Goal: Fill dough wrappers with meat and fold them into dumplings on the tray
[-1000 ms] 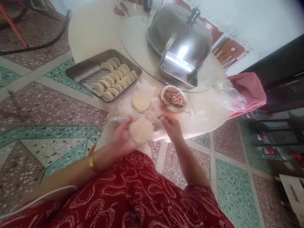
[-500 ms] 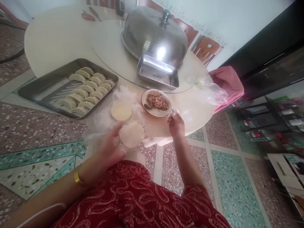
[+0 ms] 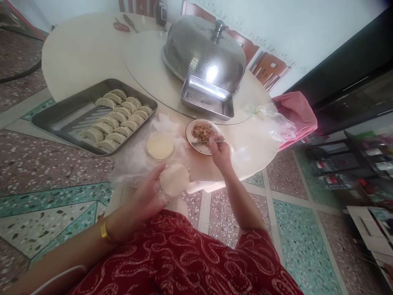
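Observation:
My left hand (image 3: pixel 152 190) supports a round dumpling wrapper (image 3: pixel 175 180) on its fingers, just off the table's near edge. My right hand (image 3: pixel 220 154) is closed around the handle of a spoon (image 3: pixel 217 141), whose bowl end lies at the meat filling (image 3: pixel 203 130). That filling sits on a white dark-rimmed plate (image 3: pixel 196 149). Left of the plate, a stack of round wrappers (image 3: pixel 160 146) rests on a crumpled plastic bag (image 3: pixel 130 162). Folded dumplings (image 3: pixel 123 111) stand in rows in a metal tray (image 3: pixel 66 112) farther left.
A large perforated metal dome cover (image 3: pixel 196 45) stands on the table's glass turntable (image 3: pixel 144 53), with a smaller metal tray (image 3: pixel 208 100) leaning against it. Red scissors (image 3: pixel 121 27) and a bottle (image 3: pixel 161 14) are at the back. A pink cloth-like item (image 3: pixel 296 112) and clear plastic are at right.
My right hand has moved left over the plate and now grips the spoon lower on its handle. The wrapper in my left hand stays held; the view has shifted slightly.

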Available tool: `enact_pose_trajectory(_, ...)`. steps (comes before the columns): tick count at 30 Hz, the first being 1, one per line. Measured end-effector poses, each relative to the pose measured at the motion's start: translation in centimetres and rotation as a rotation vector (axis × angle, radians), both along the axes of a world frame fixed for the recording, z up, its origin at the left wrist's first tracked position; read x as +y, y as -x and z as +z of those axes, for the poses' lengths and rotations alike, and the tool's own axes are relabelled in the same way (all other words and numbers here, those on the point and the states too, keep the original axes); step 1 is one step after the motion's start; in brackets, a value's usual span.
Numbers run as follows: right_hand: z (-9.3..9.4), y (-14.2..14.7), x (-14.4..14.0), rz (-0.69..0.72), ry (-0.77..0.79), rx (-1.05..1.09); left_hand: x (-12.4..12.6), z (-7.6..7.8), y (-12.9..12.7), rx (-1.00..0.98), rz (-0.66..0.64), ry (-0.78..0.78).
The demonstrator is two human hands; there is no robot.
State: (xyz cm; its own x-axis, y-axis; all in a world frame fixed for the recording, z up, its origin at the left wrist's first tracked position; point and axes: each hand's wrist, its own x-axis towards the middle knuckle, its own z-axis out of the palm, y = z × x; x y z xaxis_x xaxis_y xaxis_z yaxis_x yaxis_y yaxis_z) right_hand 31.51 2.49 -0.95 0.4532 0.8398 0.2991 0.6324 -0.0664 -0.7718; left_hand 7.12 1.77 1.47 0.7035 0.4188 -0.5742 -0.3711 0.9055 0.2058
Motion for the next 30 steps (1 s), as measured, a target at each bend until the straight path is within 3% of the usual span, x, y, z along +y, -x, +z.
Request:
enact_pose_trajectory(4,0.0,-0.9,-2.7,-0.030,-0.008,-0.061,-0.3,-0.4,0.2,-0.036,-0.036,-0.019)
enact_pose_trajectory(8,0.8,-1.2,-5.5,0.049,-0.172,-0.363,-0.5,-0.6,0.5,-0.026,-0.047,-0.016)
enact_pose_trajectory(11,1.1,-1.3,-6.1,0.123,-0.288,-0.616,-0.5,-0.6,0.7,0.019,-0.058,-0.004)
enact_pose_trajectory(14,0.4,-1.4,-5.4,0.155,-0.304,-0.735,-0.5,-0.5,0.8,0.007,-0.063,0.002)
enact_pose_trajectory(21,-1.7,-1.0,-4.5,0.130,-0.236,-0.759,-0.1,-0.4,1.2,-0.051,-0.006,0.007)
enact_pose_trajectory(30,-0.9,-0.3,-7.0,0.065,-0.157,-0.498,0.0,-0.1,1.0,0.030,0.067,0.025)
